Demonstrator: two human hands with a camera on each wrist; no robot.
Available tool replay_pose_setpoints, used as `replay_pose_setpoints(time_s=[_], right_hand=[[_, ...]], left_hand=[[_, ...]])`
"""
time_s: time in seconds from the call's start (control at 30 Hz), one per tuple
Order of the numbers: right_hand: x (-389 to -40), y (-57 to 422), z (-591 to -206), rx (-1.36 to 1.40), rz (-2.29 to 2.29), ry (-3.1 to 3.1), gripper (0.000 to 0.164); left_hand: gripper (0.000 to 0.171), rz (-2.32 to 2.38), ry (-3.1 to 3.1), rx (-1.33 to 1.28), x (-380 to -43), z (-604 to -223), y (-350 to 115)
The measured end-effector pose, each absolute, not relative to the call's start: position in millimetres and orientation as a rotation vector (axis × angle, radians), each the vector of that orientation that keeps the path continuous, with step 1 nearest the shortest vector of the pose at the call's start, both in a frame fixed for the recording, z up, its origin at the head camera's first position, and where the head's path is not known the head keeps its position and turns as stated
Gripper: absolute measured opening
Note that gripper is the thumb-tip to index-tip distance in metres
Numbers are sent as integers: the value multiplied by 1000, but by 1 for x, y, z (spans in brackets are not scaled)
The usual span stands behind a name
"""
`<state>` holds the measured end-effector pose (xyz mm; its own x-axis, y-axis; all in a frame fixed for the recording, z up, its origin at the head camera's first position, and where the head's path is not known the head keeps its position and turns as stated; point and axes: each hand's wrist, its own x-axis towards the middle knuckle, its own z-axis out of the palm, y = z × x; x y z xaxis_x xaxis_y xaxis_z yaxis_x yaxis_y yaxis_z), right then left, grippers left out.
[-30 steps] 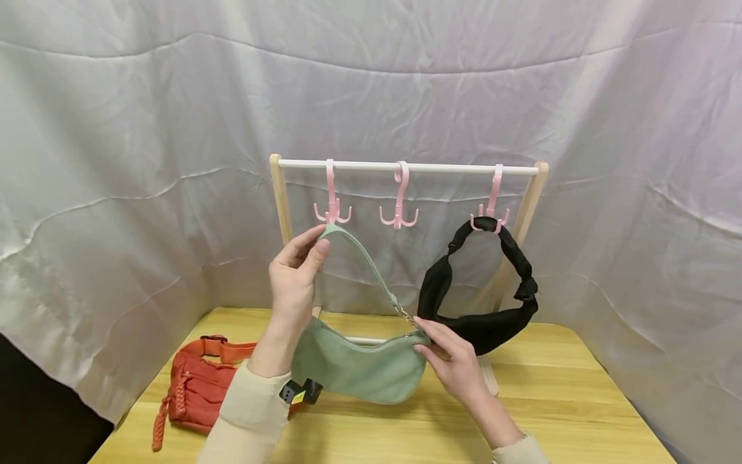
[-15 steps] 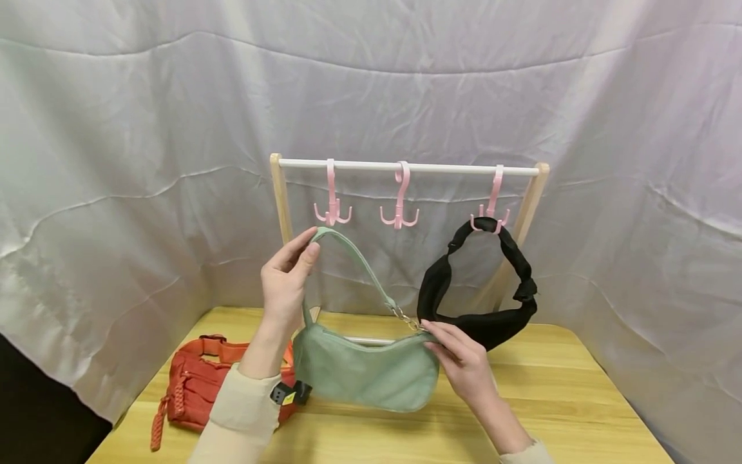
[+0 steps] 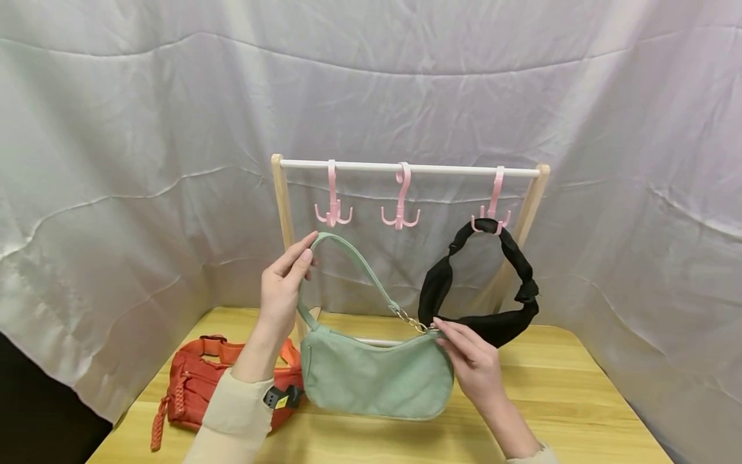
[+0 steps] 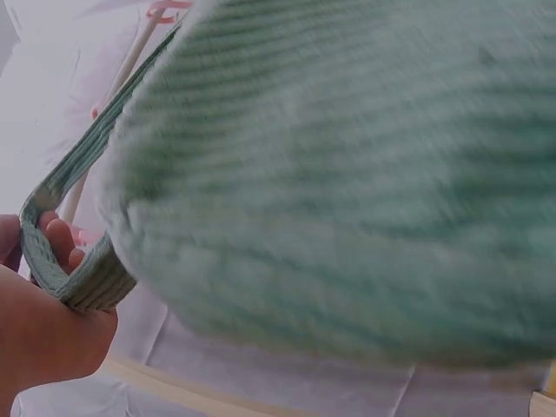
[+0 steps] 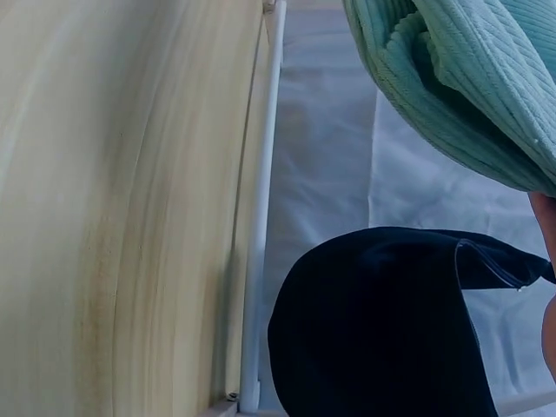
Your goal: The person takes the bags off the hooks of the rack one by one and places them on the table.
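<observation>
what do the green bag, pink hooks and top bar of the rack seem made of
Green bag: soft ribbed fabric, probably corduroy, matte; raised ridges show in the left wrist view.
Pink hooks: likely moulded plastic, smooth and evenly coloured.
Top bar: smooth and white; coated metal or plastic, the look leaves it open.

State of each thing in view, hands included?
Pale green corduroy bag: held up above the light-wood table; whether zipped, unclear.
Person's left hand: pinching the green strap.
Person's right hand: holding the green bag's upper corner.
White-rod wooden rack: standing upright.
Three pink pronged plastic hooks: hung on the rod.
Knot-strapped black fabric bag: hanging from the rightmost hook.
Orange-strapped red fabric bag: resting on the table, partly hidden.
</observation>
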<state>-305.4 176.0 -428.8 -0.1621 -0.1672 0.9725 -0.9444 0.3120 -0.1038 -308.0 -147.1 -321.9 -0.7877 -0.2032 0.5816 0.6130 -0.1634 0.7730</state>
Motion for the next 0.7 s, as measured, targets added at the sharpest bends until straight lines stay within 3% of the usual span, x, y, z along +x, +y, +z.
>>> replay_pose_setpoints(time_s=[0.7], right_hand=[[-286, 175, -405, 1005, 1074, -1459, 25]], left_hand=[[33, -1955, -1724, -608, -310, -345, -150]])
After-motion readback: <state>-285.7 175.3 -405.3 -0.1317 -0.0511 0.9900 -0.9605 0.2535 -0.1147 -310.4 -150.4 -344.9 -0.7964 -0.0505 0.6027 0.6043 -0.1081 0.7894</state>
